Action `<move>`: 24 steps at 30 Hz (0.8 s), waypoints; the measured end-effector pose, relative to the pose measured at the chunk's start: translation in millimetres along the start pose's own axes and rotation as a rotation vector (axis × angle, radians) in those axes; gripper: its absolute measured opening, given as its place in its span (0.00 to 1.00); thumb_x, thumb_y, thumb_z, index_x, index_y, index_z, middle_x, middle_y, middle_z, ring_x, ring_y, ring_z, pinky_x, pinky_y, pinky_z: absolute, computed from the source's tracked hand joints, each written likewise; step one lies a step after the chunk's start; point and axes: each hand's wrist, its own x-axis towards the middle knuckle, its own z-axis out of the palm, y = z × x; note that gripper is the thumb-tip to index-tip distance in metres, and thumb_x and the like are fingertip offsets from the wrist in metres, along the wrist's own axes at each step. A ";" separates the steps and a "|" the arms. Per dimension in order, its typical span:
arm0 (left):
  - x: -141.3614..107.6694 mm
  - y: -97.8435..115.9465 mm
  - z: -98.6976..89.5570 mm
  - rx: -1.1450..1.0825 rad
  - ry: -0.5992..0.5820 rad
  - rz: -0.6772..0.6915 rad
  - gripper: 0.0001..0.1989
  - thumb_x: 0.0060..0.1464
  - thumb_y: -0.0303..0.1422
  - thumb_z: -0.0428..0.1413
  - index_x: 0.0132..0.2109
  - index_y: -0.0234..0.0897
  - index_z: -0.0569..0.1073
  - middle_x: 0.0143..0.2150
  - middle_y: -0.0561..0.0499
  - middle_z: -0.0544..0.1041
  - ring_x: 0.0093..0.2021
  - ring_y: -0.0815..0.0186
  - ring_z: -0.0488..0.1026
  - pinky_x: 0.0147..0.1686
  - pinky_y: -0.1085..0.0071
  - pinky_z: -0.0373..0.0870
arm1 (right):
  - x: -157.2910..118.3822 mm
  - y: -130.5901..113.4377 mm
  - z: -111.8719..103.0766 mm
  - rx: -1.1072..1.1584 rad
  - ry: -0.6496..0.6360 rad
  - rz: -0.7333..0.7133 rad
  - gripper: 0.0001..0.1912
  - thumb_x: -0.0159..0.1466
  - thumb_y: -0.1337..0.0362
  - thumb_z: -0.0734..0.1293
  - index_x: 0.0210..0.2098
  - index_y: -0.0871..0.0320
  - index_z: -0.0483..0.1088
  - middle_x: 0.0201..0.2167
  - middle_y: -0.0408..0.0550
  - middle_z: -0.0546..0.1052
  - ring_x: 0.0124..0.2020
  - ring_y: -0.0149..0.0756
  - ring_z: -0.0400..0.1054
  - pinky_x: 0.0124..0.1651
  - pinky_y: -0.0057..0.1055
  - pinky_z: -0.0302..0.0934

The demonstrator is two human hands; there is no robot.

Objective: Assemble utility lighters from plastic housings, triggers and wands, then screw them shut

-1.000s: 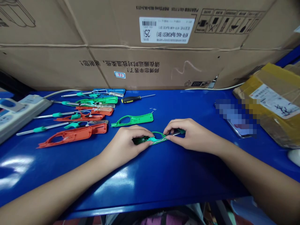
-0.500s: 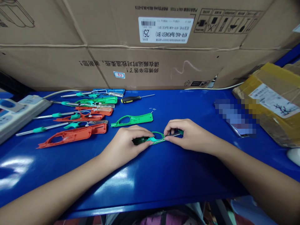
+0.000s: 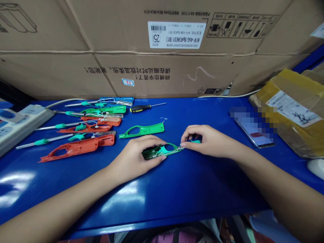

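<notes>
My left hand (image 3: 138, 153) is closed round a green half casing (image 3: 174, 152) of a long-nosed lighter, its inside facing up. A teal trigger (image 3: 164, 149) and clear parts lie in that casing, partly under my fingers. At the casing's front end, my right hand (image 3: 206, 140) pinches a metal lighter tube (image 3: 181, 147), mostly hidden behind the fingers. A teal collar (image 3: 196, 141) shows beneath the palm. Just beyond my left hand, an empty green half casing (image 3: 149, 130) lies on the blue table.
Opened orange, green and blue lighters with metal tubes lie at left, an orange casing (image 3: 76, 147) nearest. Behind are a screwdriver (image 3: 141, 108) and tiny metal pins (image 3: 164, 119). A power strip (image 3: 32, 116), phone (image 3: 255, 131), taped parcel (image 3: 291, 111) and large cardboard box (image 3: 101, 33) surround the table.
My right hand has shifted slightly right along the tube, away from the left. The left fingers have opened a little, so more of the trigger and inner parts shows.
</notes>
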 end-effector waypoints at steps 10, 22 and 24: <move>-1.7 -4.0 4.4 -0.003 -0.009 -0.007 0.16 0.55 0.31 0.64 0.51 0.39 0.79 0.49 0.48 0.82 0.50 0.61 0.79 0.52 0.65 0.76 | 0.1 -2.4 6.5 -0.052 -0.026 0.078 0.05 0.61 0.63 0.72 0.30 0.57 0.77 0.32 0.45 0.78 0.35 0.35 0.70 0.39 0.33 0.61; -1.0 4.3 -10.9 0.131 -0.123 0.031 0.24 0.56 0.33 0.63 0.60 0.38 0.72 0.54 0.46 0.78 0.55 0.59 0.74 0.57 0.61 0.72 | -4.8 -4.3 -6.8 -0.067 -0.104 0.172 0.09 0.59 0.58 0.73 0.32 0.57 0.77 0.30 0.45 0.78 0.32 0.33 0.68 0.34 0.29 0.60; 0.2 5.2 -16.6 0.172 -0.172 0.018 0.25 0.56 0.34 0.62 0.60 0.38 0.71 0.55 0.46 0.77 0.56 0.57 0.73 0.57 0.59 0.72 | -5.7 -4.9 -6.9 -0.063 -0.100 0.147 0.10 0.60 0.56 0.72 0.34 0.57 0.77 0.32 0.45 0.78 0.34 0.34 0.69 0.36 0.30 0.61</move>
